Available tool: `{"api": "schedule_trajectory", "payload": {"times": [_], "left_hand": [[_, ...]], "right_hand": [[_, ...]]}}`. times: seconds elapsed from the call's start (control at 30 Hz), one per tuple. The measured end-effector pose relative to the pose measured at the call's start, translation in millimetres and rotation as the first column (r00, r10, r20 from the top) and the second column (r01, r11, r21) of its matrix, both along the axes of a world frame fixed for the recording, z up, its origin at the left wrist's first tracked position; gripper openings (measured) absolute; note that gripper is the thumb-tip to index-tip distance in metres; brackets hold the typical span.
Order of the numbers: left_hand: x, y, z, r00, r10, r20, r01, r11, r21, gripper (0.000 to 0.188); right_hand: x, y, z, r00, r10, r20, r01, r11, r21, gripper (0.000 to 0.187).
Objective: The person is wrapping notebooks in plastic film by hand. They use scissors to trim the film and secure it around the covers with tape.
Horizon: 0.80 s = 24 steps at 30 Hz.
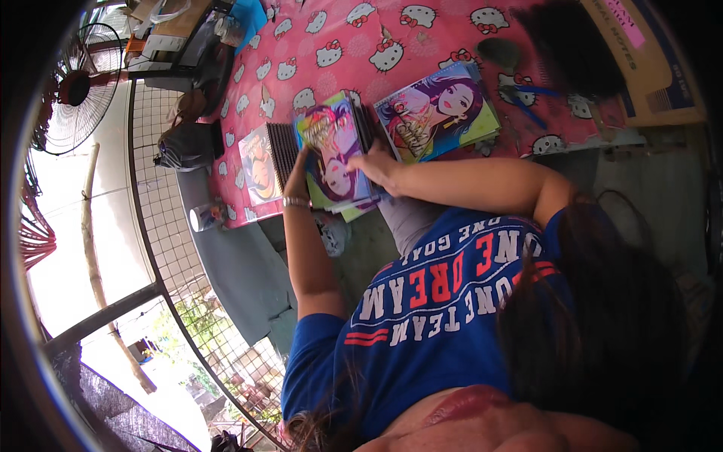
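Between my two hands is a stack of notebooks (325, 147) with bright covers showing an illustrated portrait. My left hand (297, 179) grips its left edge, and my right hand (378, 167) holds the opposite side with the thumb over the top cover. To the right, a second pile of notebooks (429, 113) with similar covers lies on the table. Left of my left hand lies another notebook pile (258, 167), with a row of dark bindings (284, 151) beside it. My fingers under the held stack are mostly hidden.
A pink table cover (324, 83) with cartoon cats lies beneath everything. At the right are blue tools or pens (531, 105), a dark green bowl-like object (498, 54), a black bristly heap (572, 49) and a cardboard box (640, 68). A fan (75, 88) stands far left.
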<state>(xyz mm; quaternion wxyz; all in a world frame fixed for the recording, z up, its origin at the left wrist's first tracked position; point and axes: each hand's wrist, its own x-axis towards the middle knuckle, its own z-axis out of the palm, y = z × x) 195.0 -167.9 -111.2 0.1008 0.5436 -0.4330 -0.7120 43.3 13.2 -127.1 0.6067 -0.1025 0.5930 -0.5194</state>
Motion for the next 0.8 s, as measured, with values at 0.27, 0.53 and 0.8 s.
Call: {"api": "schedule_trajectory", "payload": {"times": [0.27, 0.53, 0.8], "left_hand": [[66.1, 124.8, 4.1, 0.947, 0.246, -0.206, -0.24, 0.969, 0.051, 0.042], [2.7, 149.1, 103.4, 0.864, 0.11, -0.492, -0.313, 0.882, -0.352, 0.052], [-149.2, 138.9, 63.7, 0.685, -0.306, -0.66, -0.151, 0.828, -0.541, 0.079]], "right_hand": [[9.4, 64.7, 19.9, 0.967, 0.256, -0.004, -0.256, 0.965, 0.062, 0.118], [-84.2, 85.2, 116.3, 0.813, 0.04, -0.581, -0.319, 0.866, -0.386, 0.12], [-221.0, 125.3, 118.2, 0.795, -0.205, -0.571, -0.371, 0.581, -0.725, 0.116]]}}
